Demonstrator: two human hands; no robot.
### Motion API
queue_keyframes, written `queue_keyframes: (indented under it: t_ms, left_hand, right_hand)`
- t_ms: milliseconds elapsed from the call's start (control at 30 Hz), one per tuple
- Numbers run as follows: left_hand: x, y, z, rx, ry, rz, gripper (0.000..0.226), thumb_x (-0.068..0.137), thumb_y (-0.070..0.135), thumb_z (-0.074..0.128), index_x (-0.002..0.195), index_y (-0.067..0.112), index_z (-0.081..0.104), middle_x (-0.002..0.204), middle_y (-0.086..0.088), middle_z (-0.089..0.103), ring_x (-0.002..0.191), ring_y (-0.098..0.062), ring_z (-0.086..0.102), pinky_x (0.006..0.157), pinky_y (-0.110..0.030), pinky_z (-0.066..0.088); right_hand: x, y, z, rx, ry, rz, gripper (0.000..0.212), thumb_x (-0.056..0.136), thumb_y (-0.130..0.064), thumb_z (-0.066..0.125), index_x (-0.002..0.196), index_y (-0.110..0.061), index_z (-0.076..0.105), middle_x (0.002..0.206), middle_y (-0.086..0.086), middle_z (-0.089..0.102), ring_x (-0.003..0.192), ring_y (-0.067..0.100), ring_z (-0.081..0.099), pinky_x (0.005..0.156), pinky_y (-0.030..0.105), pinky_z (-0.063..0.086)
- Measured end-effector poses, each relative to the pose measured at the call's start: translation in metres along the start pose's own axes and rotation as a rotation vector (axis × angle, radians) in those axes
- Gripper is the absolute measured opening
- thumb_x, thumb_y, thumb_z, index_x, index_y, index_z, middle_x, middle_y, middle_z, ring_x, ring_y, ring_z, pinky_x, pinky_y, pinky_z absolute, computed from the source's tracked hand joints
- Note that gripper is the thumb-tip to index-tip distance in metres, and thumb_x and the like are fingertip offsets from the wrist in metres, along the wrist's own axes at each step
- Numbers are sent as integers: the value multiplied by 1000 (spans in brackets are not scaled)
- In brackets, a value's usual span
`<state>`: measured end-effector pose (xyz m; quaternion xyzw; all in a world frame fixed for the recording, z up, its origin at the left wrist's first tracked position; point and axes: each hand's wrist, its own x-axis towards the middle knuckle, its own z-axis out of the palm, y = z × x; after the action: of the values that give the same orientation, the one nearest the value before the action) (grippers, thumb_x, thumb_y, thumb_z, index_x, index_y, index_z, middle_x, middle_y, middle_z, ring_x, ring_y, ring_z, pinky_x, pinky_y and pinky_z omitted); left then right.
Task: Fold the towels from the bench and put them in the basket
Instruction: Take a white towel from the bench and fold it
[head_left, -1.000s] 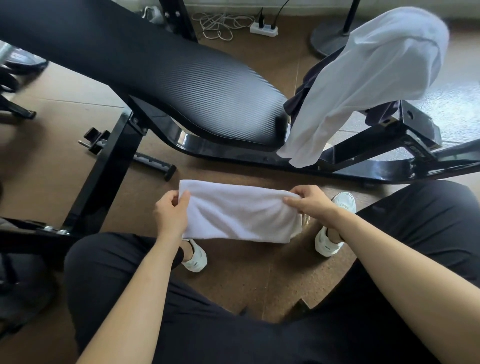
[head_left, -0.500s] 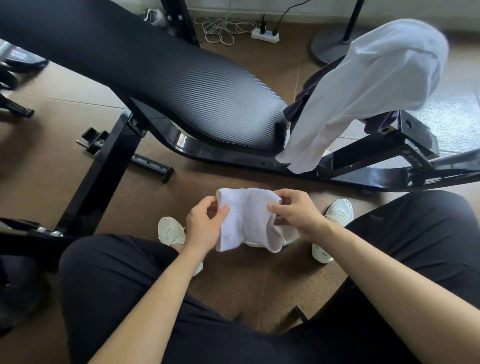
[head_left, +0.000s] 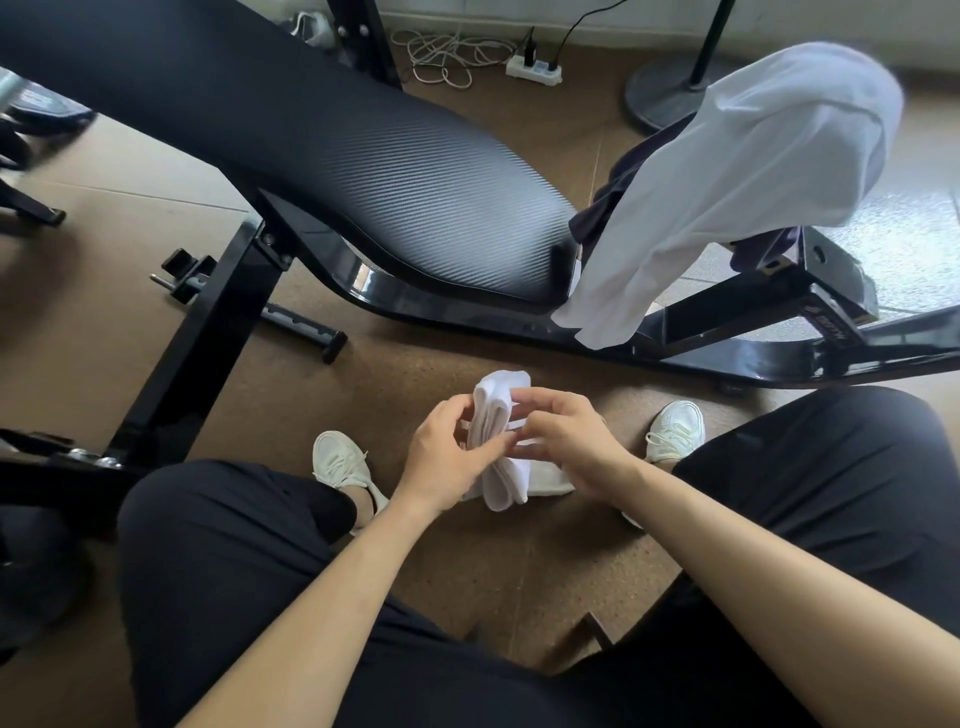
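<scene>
A small white towel (head_left: 500, 415), folded into a narrow thick bundle, stands on edge between my two hands above the floor. My left hand (head_left: 441, 457) grips its left side with curled fingers. My right hand (head_left: 566, 441) pinches its right side, the thumb on top. A larger white towel (head_left: 753, 176) hangs over the right end of the black padded bench (head_left: 363, 171), with a dark cloth (head_left: 613, 208) under it. No basket is in view.
The bench's black steel frame (head_left: 779, 358) crosses the floor ahead of my knees and white shoes. A fan base (head_left: 670, 93), a power strip (head_left: 535, 67) and coiled white cable lie on the brown floor behind the bench.
The towel was stretched wide between my hands a second ago. My hands came together and folded it in half, then again, into a narrow bundle.
</scene>
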<state>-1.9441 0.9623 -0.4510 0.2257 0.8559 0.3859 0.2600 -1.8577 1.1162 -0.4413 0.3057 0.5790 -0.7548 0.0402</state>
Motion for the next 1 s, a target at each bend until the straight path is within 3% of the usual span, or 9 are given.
queue_keyframes:
  t_ms: [67,267,333,400,533,633,767,933,1000]
  left_hand:
    - [-1,1,-1,3,47,-19,63,82,51,79,133,25,53,125,11,58,110,-10,59,87,-29,57]
    - [4,4,-7,-96,142,0,19,98,35,64,113,26,56,108,10,63,98,-9,64,74,-14,49]
    - [5,2,-12,-184,103,-5,22,99,32,62,119,21,60,111,8,65,103,-12,64,80,-21,53]
    - [6,3,-18,-314,56,-25,25,100,32,61,122,21,61,114,5,67,107,-15,65,86,-31,58]
    - [3,7,-31,-577,4,-94,22,101,29,59,123,28,61,121,1,68,112,-16,66,91,-32,58]
    - [5,8,-38,-685,-18,-144,21,101,28,58,121,30,62,126,-2,67,118,-18,65,100,-37,54]
    - [7,4,-40,-657,35,-207,20,101,33,58,120,27,63,121,-5,68,113,-23,67,98,-44,57]
    - [13,-5,-41,-527,137,-256,23,104,36,53,118,22,64,112,-3,71,104,-22,71,89,-42,61]
    - [15,-6,-41,-489,159,-261,25,104,37,52,119,20,63,110,-3,71,101,-21,71,85,-39,62]
  right_hand:
    - [-2,-1,3,3,-25,-3,47,92,9,42,131,-7,63,114,15,71,104,28,70,95,41,59]
    - [0,0,-4,-336,50,-156,42,93,-1,55,124,-27,69,118,0,60,109,14,62,97,29,54]
    - [2,3,-12,-425,130,-209,36,88,-9,68,119,-28,65,123,-2,56,110,9,61,91,27,56]
    - [5,7,-20,-369,142,-184,50,83,-14,78,126,-25,54,129,-4,56,116,10,62,85,24,55]
    - [13,10,-33,-251,0,-18,107,75,-19,84,156,-35,16,146,-5,43,133,20,49,108,41,47]
    - [13,5,-34,-184,-137,2,94,75,-19,80,154,-30,29,135,0,64,123,20,62,107,46,50]
    - [9,1,-28,-156,-105,-53,75,77,-21,80,143,-31,45,132,1,63,122,24,62,100,48,56]
    - [2,-4,-27,-195,-149,-164,104,87,-3,76,157,-48,15,123,20,62,112,32,68,98,48,56]
    - [-3,-6,-26,-261,-256,-212,106,87,0,75,158,-46,11,138,8,58,122,24,64,101,40,55]
